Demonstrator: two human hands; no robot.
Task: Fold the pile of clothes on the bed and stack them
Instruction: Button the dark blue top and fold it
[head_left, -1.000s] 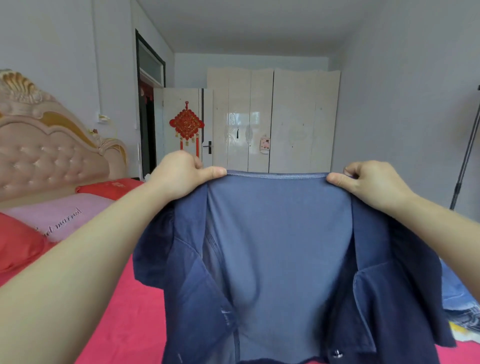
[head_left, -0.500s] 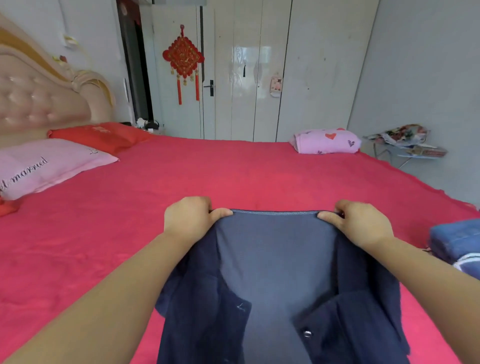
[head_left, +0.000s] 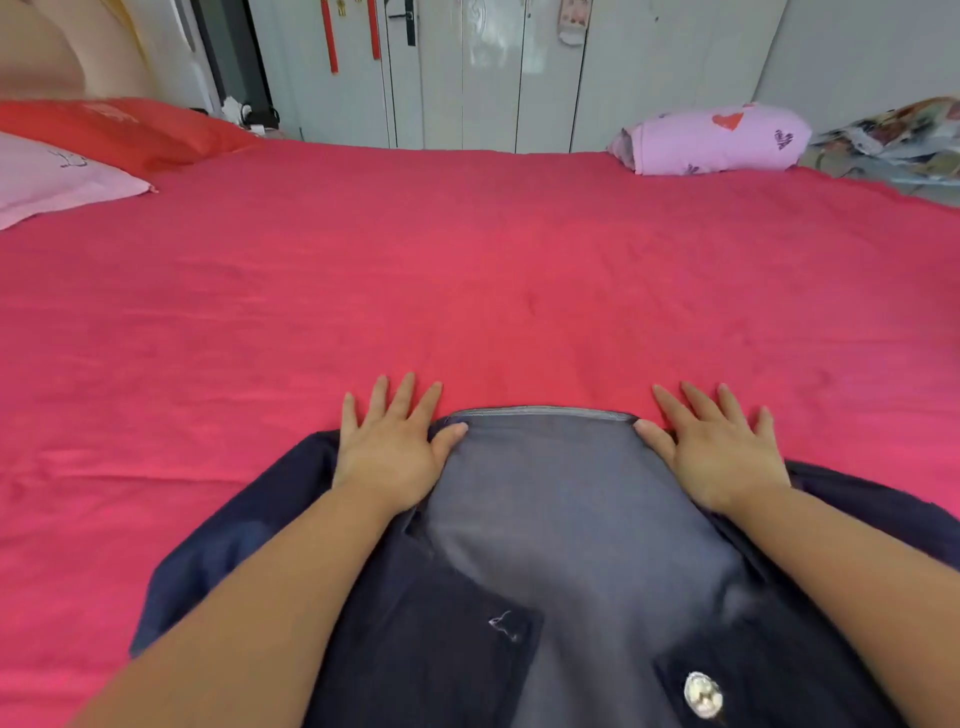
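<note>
Navy jacket (head_left: 561, 519) spread open at the near edge of the bed (head_left: 467, 260), one flat hand on each far corner.

At the left corner the left hand (head_left: 389, 447) lies palm-down with its fingers spread, fingertips reaching onto the red sheet and thumb on the grey lining; it grips nothing. Between the hands the jacket's long axis runs from its stitched far edge straight back toward the person. Its dark front panels fall outward to either side, and a shiny button (head_left: 702, 693) sits on the right one. The right hand (head_left: 717, 452) mirrors the left, equally flat and empty. Neither hand is nearer, so the coming fold probably draws each side panel inward across that axis.
</note>
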